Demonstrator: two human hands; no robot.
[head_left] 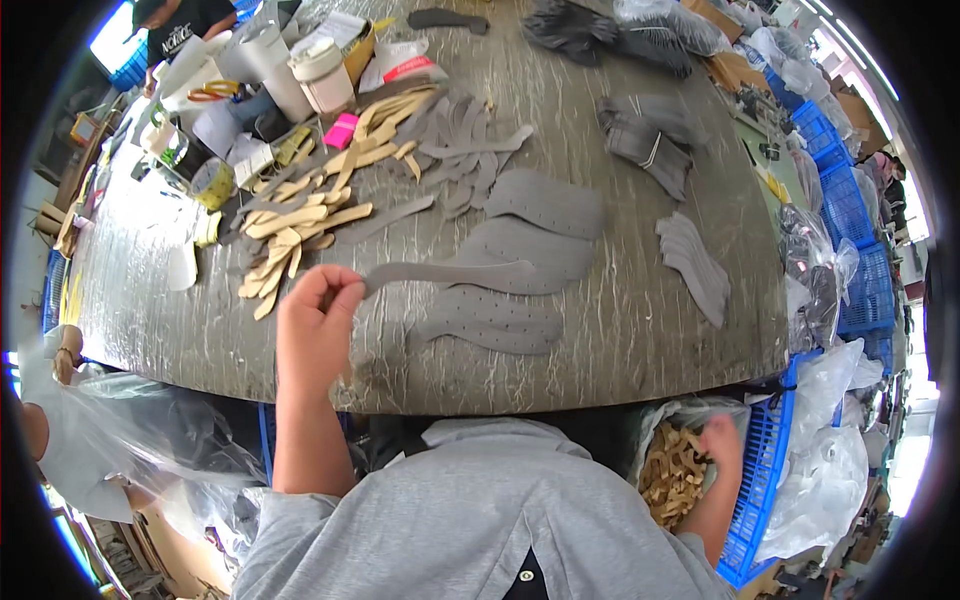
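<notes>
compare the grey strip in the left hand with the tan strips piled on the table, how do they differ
The grey strip is grey, long and slender; the tan strips are pale tan and look shorter. The grey strip is a single piece pinched at one end by the left hand and held above the table; the tan strips lie loose in a scattered, overlapping heap, untouched. Both are flat, thin cut pieces with curved outlines.

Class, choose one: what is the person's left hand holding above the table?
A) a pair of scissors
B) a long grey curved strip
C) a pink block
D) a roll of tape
B: the left hand pinches one end of a long grey curved strip above the table.
</notes>
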